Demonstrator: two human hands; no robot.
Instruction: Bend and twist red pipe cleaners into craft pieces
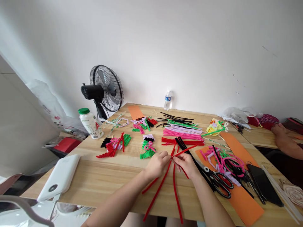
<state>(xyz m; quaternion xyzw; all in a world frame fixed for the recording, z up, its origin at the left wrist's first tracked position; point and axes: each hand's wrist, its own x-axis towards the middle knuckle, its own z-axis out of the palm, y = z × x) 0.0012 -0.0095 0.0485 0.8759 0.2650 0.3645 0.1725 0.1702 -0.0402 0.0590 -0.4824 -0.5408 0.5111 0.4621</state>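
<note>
Over the table (99, 179), left hand (157, 164) and right hand (187, 164) each grip closed on three red pipe cleaners (174, 183).

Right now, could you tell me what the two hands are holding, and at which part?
Both the left hand and right hand pinch red pipe cleaners near their upper ends, where the strands cross; the long lower ends trail over the table.

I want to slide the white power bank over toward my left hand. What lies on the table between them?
In the head view, only bare wooden table lies between the white power bank and the left hand; the coiled pipe-cleaner pieces sit farther back.
</note>
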